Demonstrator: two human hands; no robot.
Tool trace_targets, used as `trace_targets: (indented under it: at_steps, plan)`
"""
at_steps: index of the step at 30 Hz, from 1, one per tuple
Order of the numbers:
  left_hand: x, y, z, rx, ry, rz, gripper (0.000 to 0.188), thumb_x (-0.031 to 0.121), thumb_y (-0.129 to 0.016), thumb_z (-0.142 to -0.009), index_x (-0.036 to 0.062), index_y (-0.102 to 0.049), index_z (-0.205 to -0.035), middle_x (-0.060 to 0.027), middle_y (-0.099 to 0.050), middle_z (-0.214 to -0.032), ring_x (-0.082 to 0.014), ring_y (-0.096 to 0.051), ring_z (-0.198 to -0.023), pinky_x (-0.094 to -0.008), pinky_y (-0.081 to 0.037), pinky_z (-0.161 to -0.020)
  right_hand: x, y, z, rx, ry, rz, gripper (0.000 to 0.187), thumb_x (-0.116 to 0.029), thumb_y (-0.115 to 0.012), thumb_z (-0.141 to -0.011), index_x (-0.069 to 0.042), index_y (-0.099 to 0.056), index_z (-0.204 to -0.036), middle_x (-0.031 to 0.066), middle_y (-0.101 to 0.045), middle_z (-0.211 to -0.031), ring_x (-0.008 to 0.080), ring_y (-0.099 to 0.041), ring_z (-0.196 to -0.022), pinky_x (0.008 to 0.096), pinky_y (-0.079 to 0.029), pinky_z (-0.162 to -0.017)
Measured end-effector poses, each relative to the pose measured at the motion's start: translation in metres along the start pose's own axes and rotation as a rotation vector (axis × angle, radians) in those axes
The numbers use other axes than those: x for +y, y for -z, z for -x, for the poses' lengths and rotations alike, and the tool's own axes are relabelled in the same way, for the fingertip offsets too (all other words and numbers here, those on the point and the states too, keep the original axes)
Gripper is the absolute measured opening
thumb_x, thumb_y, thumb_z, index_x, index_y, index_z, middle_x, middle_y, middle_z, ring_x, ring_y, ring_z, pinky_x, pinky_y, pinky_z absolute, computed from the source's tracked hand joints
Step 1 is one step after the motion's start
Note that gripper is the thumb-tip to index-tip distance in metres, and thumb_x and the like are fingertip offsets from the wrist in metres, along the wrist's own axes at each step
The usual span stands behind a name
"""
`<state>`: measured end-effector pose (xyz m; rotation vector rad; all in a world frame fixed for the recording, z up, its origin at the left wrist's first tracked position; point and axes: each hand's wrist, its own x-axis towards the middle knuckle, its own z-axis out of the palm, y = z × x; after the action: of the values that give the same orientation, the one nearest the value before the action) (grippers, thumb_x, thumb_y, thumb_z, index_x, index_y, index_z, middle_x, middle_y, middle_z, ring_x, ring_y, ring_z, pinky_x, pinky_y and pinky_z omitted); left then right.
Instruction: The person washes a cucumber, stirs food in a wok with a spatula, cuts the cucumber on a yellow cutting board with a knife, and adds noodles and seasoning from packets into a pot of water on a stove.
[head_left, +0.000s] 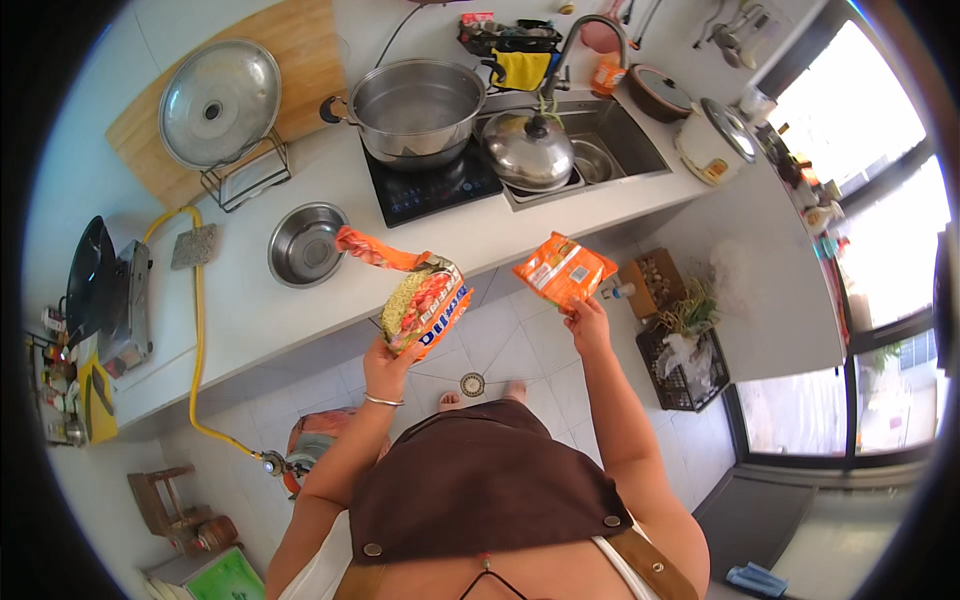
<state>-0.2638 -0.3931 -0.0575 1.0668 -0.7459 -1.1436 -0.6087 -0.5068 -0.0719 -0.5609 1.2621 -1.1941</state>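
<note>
Right of a steel bowl (308,275), a person's left hand (384,372) grips a torn orange packet (436,302) baring yellow noodles (404,304); farther right, the right hand (588,324) pinches a squarish orange packet (558,268).

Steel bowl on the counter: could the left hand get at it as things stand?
Probably yes, though not free to grasp: the left hand holds an opened noodle packet. Otherwise the steel bowl is uncovered, with nothing seeming to block the way.

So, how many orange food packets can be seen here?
2: an opened packet in the left hand, another packet in the right hand. More could be hidden.
</note>
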Motion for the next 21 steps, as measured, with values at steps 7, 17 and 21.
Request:
trace_targets:
  at_steps: [7,17,21]
  plan:
    - [-0.019,-0.035,-0.069,0.062,0.025,-0.227,0.039,0.004,-0.072,-0.080,-0.0038,-0.058,-0.116,-0.0067,-0.064,-0.105,-0.0104,-0.060,-0.090,-0.0254,-0.051,-0.080,-0.014,-0.009,-0.166,-0.015,-0.110,0.166,0.022,-0.027,-0.058,-0.094,-0.011,-0.056,-0.109,0.0030,-0.066,-0.088,0.0149,-0.064,-0.070,0.0265,-0.043,-0.055]
    - [-0.047,-0.077,-0.137,0.146,0.051,-0.556,0.046,0.011,-0.075,-0.078,-0.0053,-0.058,-0.118,-0.0114,-0.066,-0.103,-0.0144,-0.063,-0.088,-0.0279,-0.051,-0.079,-0.134,-0.084,-0.187,-0.678,0.443,1.065,0.016,-0.015,-0.062,-0.087,0.001,-0.064,-0.087,0.0144,-0.066,-0.083,0.0258,-0.064,-0.070,0.0331,-0.051,-0.063]
    - [-0.036,-0.096,-0.157,0.157,-0.022,-0.843,0.042,0.008,-0.076,-0.073,0.0018,-0.064,-0.112,-0.0118,-0.068,-0.098,-0.0184,-0.065,-0.081,-0.0293,-0.052,-0.075,-0.144,-0.177,-0.145,-1.149,0.817,0.641,0.011,-0.006,-0.064,-0.084,-0.003,-0.065,-0.095,0.0118,-0.065,-0.092,0.0297,-0.062,-0.082,0.0360,-0.051,-0.071]
